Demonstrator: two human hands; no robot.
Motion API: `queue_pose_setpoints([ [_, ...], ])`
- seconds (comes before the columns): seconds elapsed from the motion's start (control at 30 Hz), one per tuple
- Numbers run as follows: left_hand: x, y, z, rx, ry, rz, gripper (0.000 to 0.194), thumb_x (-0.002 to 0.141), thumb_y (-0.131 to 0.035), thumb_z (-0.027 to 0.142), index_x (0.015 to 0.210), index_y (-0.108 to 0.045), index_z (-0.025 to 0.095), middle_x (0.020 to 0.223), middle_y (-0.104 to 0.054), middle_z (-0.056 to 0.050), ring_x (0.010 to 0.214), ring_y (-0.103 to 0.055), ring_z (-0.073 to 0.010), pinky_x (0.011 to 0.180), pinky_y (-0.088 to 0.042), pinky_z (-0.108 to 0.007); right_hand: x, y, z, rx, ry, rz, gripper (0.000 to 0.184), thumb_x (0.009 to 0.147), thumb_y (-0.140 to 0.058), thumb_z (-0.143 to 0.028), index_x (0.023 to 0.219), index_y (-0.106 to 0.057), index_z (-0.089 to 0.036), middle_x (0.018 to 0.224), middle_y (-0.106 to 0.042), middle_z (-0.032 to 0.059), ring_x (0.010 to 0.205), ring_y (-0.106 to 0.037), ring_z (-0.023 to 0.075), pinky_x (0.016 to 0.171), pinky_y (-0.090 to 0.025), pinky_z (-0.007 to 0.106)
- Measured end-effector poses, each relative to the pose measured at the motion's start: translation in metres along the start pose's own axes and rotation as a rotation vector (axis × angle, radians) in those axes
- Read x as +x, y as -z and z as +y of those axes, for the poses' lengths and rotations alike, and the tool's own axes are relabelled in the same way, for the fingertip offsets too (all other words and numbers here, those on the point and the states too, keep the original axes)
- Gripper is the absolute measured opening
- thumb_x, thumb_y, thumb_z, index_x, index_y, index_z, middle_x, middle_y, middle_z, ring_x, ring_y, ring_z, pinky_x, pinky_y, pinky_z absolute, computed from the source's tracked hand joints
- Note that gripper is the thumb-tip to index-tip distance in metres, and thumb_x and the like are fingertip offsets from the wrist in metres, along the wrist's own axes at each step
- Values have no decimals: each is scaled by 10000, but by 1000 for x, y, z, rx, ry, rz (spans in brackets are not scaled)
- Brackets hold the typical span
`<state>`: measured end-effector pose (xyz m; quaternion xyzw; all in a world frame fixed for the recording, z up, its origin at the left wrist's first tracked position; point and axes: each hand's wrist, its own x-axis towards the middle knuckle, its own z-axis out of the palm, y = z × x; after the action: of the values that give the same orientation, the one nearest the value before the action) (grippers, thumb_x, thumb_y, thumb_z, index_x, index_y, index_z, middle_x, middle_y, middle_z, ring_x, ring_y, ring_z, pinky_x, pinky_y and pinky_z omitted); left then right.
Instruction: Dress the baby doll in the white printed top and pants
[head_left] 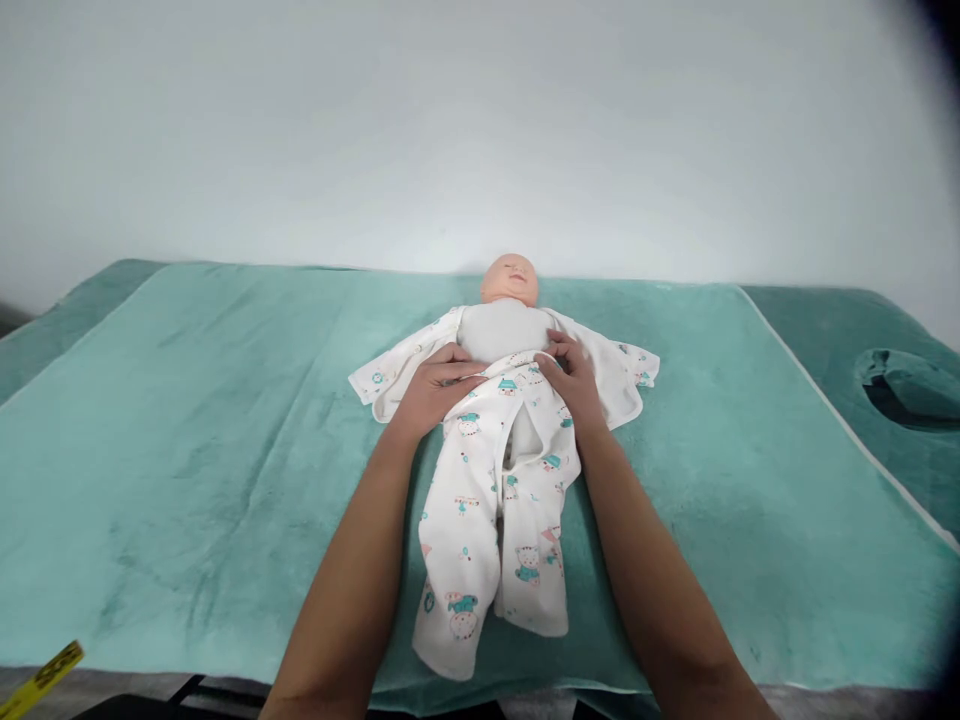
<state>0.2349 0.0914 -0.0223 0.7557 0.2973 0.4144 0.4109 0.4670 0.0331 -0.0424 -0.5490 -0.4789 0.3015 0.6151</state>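
Note:
A baby doll (510,278) lies on its back with its head toward the wall. Split-crotch baby pants (465,500), white with small teal animal prints, cover its legs and reach its waist. My left hand (439,388) pinches the waistband at one side. At the other side, my right hand (574,378) has thumb and fingers closed on the same waistband. Under the doll, a matching baby shirt (619,385) is spread wide with its front apart and sleeves out to both sides. The doll's white torso (502,330) shows above the pants.
A teal cloth (210,450) covers the padded table. To the right, the table has an oval opening (911,390). A pale wall (480,130) stands behind. A yellow strip with dark print (45,680) pokes in at the lower left.

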Motion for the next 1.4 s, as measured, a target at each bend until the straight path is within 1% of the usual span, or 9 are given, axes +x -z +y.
queue_pose_setpoints([
  [0.17,1,-10,5,166,-127,109,169,903,-664,364,964,-789,268,1129,-699,-48,1052,-631,-187,954,-494,-362,-5,1,-4,9,-13,-49,266,797,-723,-472,859,-615,-237,1517,-484,81,1424,-421,267,1181,-319,464],
  [0.33,4,-13,14,294,-24,146,205,956,-555,346,1009,-710,222,1355,-660,-66,1183,-616,-220,1008,-477,-393,-5,-3,1,-20,-7,30,266,787,-716,-482,850,-615,-244,1526,-481,68,1399,-452,256,1167,-346,437],
  [0.47,16,-9,16,385,159,141,211,957,-517,343,1009,-686,227,1092,-761,-41,990,-664,-217,902,-481,-350,2,-2,1,-98,34,52,232,800,-691,-463,804,-610,-246,1382,-614,65,1267,-554,252,1080,-426,434],
  [0.6,33,-10,9,398,222,200,193,920,-554,367,952,-674,220,882,-736,-13,831,-628,-201,789,-444,-320,8,-4,0,-193,84,154,213,811,-659,-429,768,-569,-242,1200,-685,74,1111,-609,239,992,-461,423],
  [0.73,40,-17,8,284,238,247,125,850,-633,334,873,-652,212,840,-691,-1,763,-575,-177,776,-428,-314,8,-7,-2,-242,67,236,209,822,-633,-420,764,-525,-251,1109,-687,73,1027,-606,229,952,-473,418],
  [0.9,22,-15,14,201,293,292,157,831,-655,364,822,-632,209,823,-644,-2,779,-535,-171,775,-417,-306,3,-6,-3,-312,96,269,227,803,-675,-448,779,-579,-243,1109,-624,84,1004,-579,224,926,-478,389],
  [1.03,8,1,13,174,407,168,249,877,-591,425,773,-594,198,725,-552,13,717,-473,-154,709,-388,-295,-3,3,-4,-426,12,252,295,808,-691,-520,781,-592,-244,892,-620,45,820,-552,210,795,-460,369],
  [1.2,1,17,16,119,449,-96,150,817,-628,342,855,-608,198,791,-601,5,745,-519,-163,676,-417,-281,-3,21,-8,-563,-111,33,422,912,-535,-533,614,-525,-235,624,-559,9,643,-456,187,651,-351,346],
  [1.4,-7,31,22,-147,494,-339,297,756,-731,301,1017,-642,191,1075,-690,-64,1005,-635,-232,881,-498,-341,-2,39,-11,-228,-220,-208,292,856,-591,-472,700,-574,-225,656,-552,-27,637,-456,154,595,-358,292],
])
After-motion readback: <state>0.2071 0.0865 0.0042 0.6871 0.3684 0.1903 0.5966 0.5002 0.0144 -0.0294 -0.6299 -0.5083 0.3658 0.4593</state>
